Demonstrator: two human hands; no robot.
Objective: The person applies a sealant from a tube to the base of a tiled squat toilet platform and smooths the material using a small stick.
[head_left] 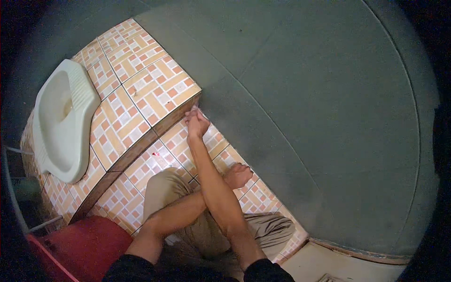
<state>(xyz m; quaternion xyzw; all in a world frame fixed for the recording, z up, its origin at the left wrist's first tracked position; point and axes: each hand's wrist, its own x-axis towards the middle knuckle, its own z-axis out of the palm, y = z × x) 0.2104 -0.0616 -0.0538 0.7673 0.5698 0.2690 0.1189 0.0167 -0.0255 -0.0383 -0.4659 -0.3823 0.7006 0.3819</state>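
Down at the foot of the grey wall, where the tiled step meets the lower tiled floor, the person's right hand is pressed against the corner. Its fingers are curled together around a small pale thing, perhaps a cloth or pad, of which only a sliver shows above the knuckles; what it is exactly cannot be told. The hand touches the outer corner of the step, just where the step's dark riser ends at the wall.

The right forearm runs up from the lower edge of the view and crosses over the left forearm. The left hand rests on the person's own knee, which is clad in khaki trousers; its fingers lie flat and hold nothing. A bare foot stands on the lower floor close to the wall, just beside the right forearm.

On the raised step, well apart from both hands, a white squat toilet pan is set into the orange and cream tiles near the step's left edge. A red tub sits at the lower left corner of the floor, near the left elbow. A thin pipe shows just left of the tub.
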